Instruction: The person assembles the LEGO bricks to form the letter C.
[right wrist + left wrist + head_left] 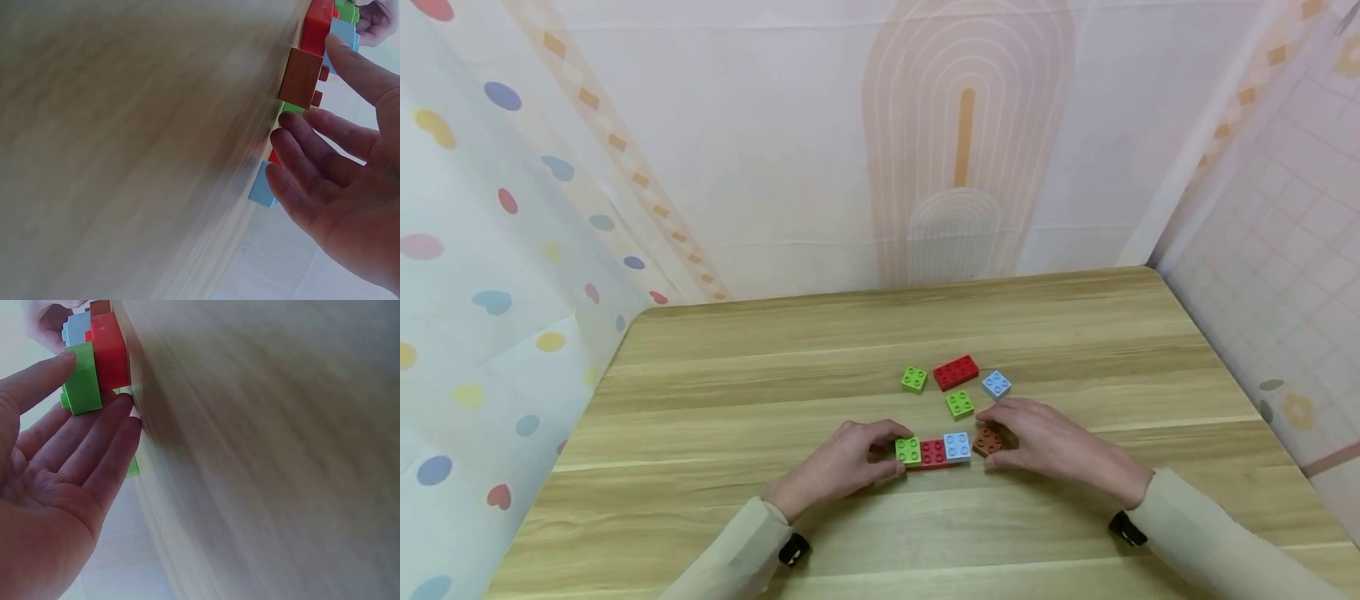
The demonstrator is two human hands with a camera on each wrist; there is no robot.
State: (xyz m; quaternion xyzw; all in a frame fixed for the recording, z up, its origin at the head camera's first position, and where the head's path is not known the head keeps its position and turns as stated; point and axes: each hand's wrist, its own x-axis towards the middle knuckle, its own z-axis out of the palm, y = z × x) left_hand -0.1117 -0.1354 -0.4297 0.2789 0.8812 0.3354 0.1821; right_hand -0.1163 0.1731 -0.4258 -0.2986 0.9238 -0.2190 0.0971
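Note:
A red brick [932,453] lies on the table with a green brick [907,451] on its left end and a light blue brick [957,446] on its right end. The green brick juts out past the red one in the left wrist view. My left hand [856,457] pinches that green brick between thumb and index finger, its other fingers extended along the table. Just right of the row sits a brown brick [987,442]. Around it my right hand [1041,437] is spread, thumb on the near side and loosely extended fingers on the far side, without a grip on it.
Behind the row lie a loose green brick [959,405], another green brick [913,379], a long red brick [956,372] and a light blue brick [997,384]. Patterned cloth [775,150] hangs along the back and sides of the wooden table [737,367].

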